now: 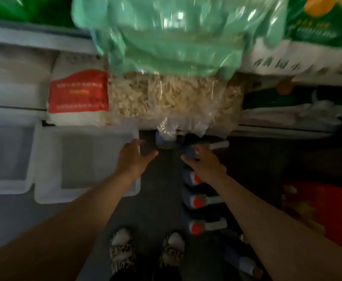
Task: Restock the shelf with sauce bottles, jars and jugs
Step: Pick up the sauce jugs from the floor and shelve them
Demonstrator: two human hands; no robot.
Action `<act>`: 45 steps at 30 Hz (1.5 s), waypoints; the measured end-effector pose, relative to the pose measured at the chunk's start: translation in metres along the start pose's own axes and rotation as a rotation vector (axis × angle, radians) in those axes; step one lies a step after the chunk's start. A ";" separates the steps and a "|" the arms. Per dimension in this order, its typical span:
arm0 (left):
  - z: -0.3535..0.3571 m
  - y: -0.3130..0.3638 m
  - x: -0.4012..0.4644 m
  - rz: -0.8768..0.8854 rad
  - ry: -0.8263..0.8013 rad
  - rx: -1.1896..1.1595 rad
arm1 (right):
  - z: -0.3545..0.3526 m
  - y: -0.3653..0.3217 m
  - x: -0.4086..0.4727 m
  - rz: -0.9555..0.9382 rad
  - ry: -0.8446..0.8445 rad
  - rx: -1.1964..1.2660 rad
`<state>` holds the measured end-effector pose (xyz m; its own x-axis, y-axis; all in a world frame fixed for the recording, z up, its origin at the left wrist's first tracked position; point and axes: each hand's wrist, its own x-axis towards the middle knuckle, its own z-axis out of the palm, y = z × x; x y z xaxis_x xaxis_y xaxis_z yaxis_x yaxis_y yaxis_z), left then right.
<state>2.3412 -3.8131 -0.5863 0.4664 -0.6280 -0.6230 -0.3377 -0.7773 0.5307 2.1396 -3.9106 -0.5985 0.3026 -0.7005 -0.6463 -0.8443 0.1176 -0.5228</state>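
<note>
Viewed from above, the left hand reaches with spread grip toward a blue-labelled bottle at twelve o'clock under the shelf, while the right hand closes on another bottle, likely to lift it next.

The green bag at the top is thin plastic film, crinkled and glossy with white glints. Below it, a clear plastic bag shows pale, rough flakes through its shiny skin. The red-and-white sack beside it looks matt. The white bins are smooth, dull plastic. The floor is dark and matt. The bottles have smooth blue labels and glossy red spots; blur hides their material.
</note>
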 end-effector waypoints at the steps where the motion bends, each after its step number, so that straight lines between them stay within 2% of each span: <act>1: 0.012 -0.007 0.016 0.004 0.000 -0.030 | 0.011 0.008 0.018 0.008 0.022 0.046; 4: 0.046 -0.022 0.062 0.006 0.011 -0.117 | 0.041 0.027 0.073 -0.038 0.086 0.154; 6: 0.066 -0.031 0.092 0.069 0.002 -0.116 | 0.059 0.034 0.105 -0.082 0.127 0.209; 14: 0.133 -0.062 0.180 0.198 -0.117 -0.309 | 0.107 0.077 0.184 -0.184 0.207 0.407; 18: 0.146 -0.061 0.200 0.233 -0.136 -0.404 | 0.125 0.085 0.192 -0.192 0.255 0.521; 22: 0.147 -0.075 0.208 0.262 -0.108 -0.451 | 0.139 0.085 0.188 -0.189 0.330 0.485; 27: 0.142 -0.105 0.200 0.286 -0.082 -0.463 | 0.154 0.090 0.184 -0.222 0.300 0.461; 32: 0.143 -0.108 0.201 0.288 -0.116 -0.459 | 0.150 0.091 0.189 -0.184 0.231 0.671; 38: 0.143 -0.107 0.196 0.235 -0.112 -0.461 | 0.145 0.083 0.184 -0.156 0.218 0.703; 45: 0.133 -0.103 0.142 -0.029 -0.187 -0.399 | 0.144 0.072 0.140 0.059 0.140 0.611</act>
<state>2.3335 -3.8270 -0.8051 0.3026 -0.6306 -0.7147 0.0325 -0.7426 0.6689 2.1847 -3.8991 -0.8063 0.1675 -0.7615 -0.6261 -0.4399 0.5106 -0.7388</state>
